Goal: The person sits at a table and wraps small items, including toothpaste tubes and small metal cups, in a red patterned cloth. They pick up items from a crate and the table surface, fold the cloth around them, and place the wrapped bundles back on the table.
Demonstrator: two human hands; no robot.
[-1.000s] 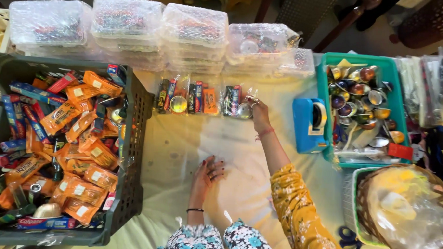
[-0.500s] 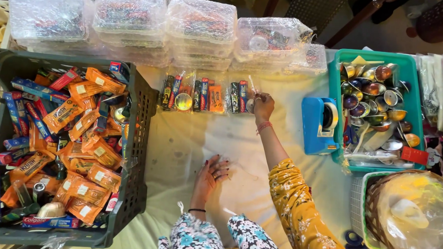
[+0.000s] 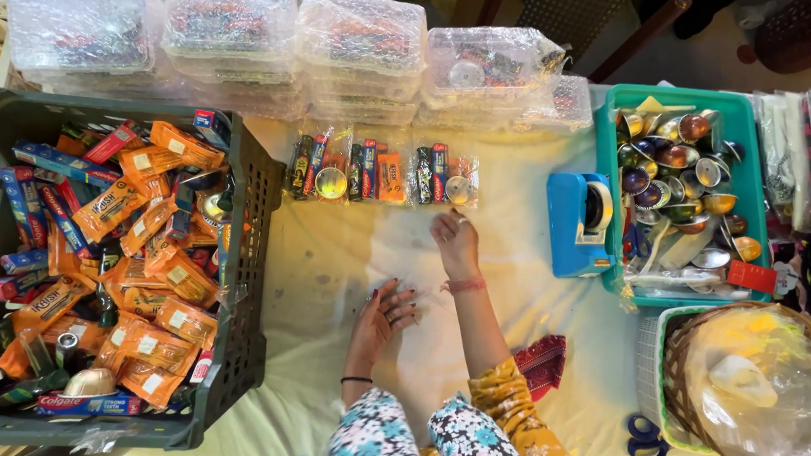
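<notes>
I see three clear filled packets [image 3: 382, 171] lined up just beyond my right hand [image 3: 457, 245], which hovers loosely open and holds nothing. My left hand [image 3: 383, 317] lies flat on the cloth [image 3: 332, 270], also empty. To my left sits the dark crate [image 3: 251, 277] of orange sachets; I judge one packet just laid down, and the next calls for fresh items.

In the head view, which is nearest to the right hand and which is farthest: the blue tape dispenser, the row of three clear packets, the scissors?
From the right hand:
1. Row of three clear packets, just above the fingertips on the cloth.
2. Blue tape dispenser, to the right, beside the teal tray.
3. Scissors, far down at the lower right, near the basket.
</notes>
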